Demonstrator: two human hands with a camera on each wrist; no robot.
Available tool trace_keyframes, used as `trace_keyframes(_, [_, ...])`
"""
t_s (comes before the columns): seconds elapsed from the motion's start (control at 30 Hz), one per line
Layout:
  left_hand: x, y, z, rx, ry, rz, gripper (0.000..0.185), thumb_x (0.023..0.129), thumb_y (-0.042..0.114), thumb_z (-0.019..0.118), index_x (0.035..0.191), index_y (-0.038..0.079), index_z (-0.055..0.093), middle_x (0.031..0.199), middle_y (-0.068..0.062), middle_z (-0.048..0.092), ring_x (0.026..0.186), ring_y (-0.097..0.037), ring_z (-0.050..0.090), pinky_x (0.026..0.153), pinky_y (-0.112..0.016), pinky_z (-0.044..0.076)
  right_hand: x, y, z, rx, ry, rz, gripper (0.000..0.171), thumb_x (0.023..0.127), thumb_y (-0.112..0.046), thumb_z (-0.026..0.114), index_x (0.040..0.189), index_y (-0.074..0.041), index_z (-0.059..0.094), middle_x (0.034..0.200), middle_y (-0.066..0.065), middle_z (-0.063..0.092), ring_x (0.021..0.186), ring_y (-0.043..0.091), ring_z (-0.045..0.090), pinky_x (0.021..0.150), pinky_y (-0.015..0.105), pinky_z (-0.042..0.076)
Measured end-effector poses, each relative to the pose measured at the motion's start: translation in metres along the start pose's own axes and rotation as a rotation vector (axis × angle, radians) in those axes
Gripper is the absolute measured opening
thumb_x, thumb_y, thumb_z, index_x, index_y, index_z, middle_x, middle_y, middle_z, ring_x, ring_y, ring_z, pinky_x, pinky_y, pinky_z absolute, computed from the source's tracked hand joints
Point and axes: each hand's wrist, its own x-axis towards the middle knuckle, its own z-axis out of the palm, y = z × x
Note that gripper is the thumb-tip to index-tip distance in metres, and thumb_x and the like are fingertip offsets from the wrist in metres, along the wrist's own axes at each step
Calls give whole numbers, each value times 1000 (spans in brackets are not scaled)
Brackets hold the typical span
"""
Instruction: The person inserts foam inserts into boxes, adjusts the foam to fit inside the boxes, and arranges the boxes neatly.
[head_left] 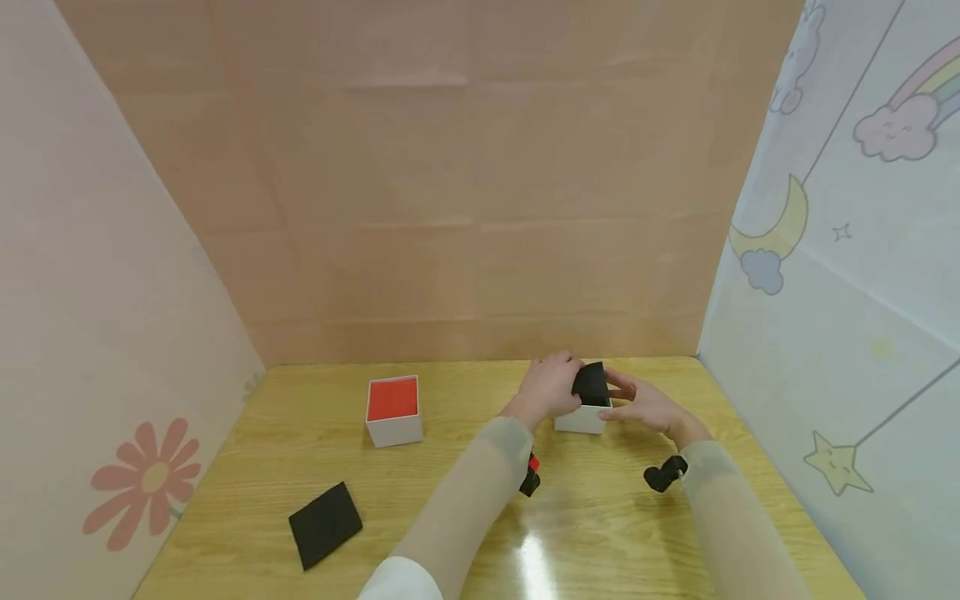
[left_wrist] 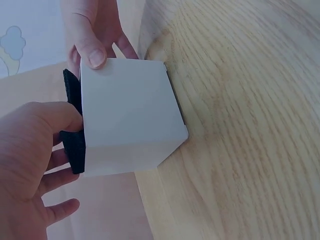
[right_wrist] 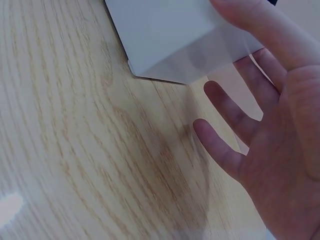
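At the back right of the table stands a white box, its opening upward. A black, felt-like square sheet stands tilted at that opening, partly above the rim. My left hand pinches the sheet, thumb on the near side at the rim and fingers behind, as the left wrist view shows. On the box's other side, my right hand holds the box by its corner. Its thumb lies on the white face, and its lower fingers spread past the side. The box's inside is mostly hidden.
Left of centre stands another white box with a red sheet across its opening. A second black square sheet lies flat at the front left of the wooden table. Walls border the table left, right and behind.
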Motion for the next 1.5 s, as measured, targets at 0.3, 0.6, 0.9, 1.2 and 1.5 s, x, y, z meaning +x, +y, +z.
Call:
trace_keyframes(0.3, [5,3,-4,24,-18,3,59,96,37,78,151,26,60,144,6,60,132,-16,58,115,-48,45,2,0,-6,-42,3,0,101,96,-22,83,172,-5,18,175,23,20,150,54,37,114,66,41])
trace_keyframes(0.6, [12,-4,-7,-15,-44,2,68,96,36,76,159,23,53,152,5,56,138,-18,54,116,-48,44,5,0,-12,-60,0,-14,102,96,-22,83,172,-5,17,175,23,20,149,53,38,113,62,44])
trace_keyframes(0.9, [11,1,-14,-8,-78,26,63,97,28,74,157,28,56,143,3,56,129,-18,53,114,-44,44,5,2,-14,-46,-15,-12,102,96,-24,84,172,-9,18,175,22,20,151,53,36,111,62,47])
trace_keyframes(1.2, [12,5,-13,-3,-84,23,59,99,35,76,155,28,57,145,4,55,133,-18,52,117,-46,41,1,2,-13,-30,-11,0,101,97,-23,82,172,-6,17,176,23,17,151,55,34,113,65,42])
trace_keyframes(1.5, [9,-2,-6,25,-86,20,66,97,59,73,154,28,58,150,4,53,139,-18,50,117,-43,42,5,7,-6,-39,-15,0,100,97,-25,82,172,-7,19,175,22,22,148,53,40,110,58,48])
